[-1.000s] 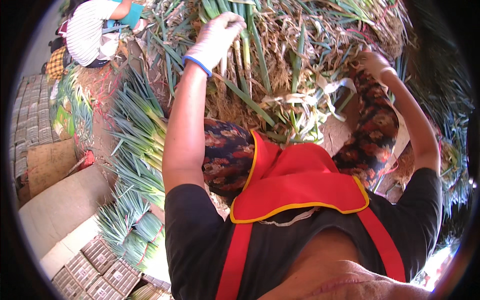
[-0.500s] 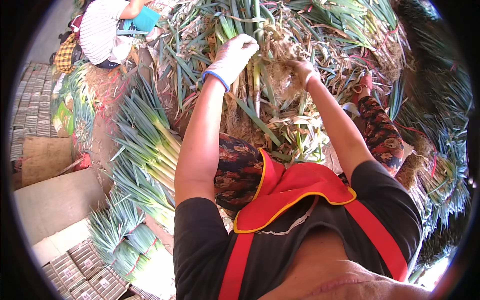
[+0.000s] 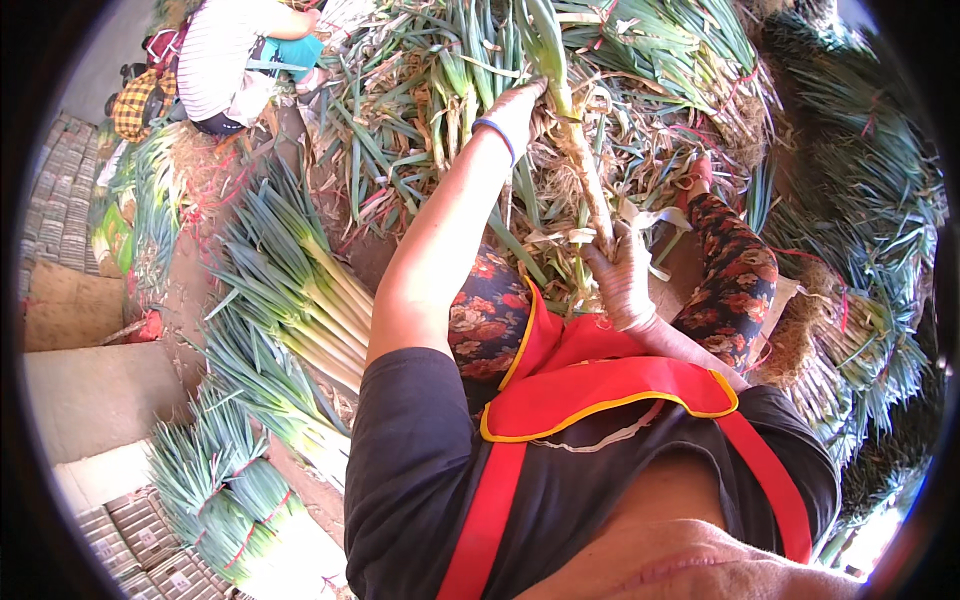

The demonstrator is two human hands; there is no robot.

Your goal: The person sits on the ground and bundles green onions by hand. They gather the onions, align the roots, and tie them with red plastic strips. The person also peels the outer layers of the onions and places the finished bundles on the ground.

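Note:
My left hand [image 3: 515, 115], in a pale glove with a blue cuff, is closed round the upper stem of a large green onion [image 3: 582, 165]. The onion slants in front of me, green leaves pointing away and the brownish, skin-covered stem coming toward me. At its lower end my right hand [image 3: 625, 282] is closed on the stem, thumb toward the left; loose, dry skin [image 3: 650, 222] hangs beside it. More unpeeled green onions [image 3: 455, 75] lie just beyond my left hand. Between my legs, torn leaves and dry peelings [image 3: 560, 235] cover the ground.
To my left lies a row of green onions with clean pale stems [image 3: 325, 290], and nearer, tied bundles [image 3: 245, 505]. Root-ended bundles [image 3: 815, 340] line the right. At the upper left a person [image 3: 225, 65] in a striped top sits close by. Stacked bricks [image 3: 140, 535] stand lower left.
A green onion is now held between both hands. My right hand has come back toward me from the root tangle to the stem's lower end; my left hand has moved slightly right.

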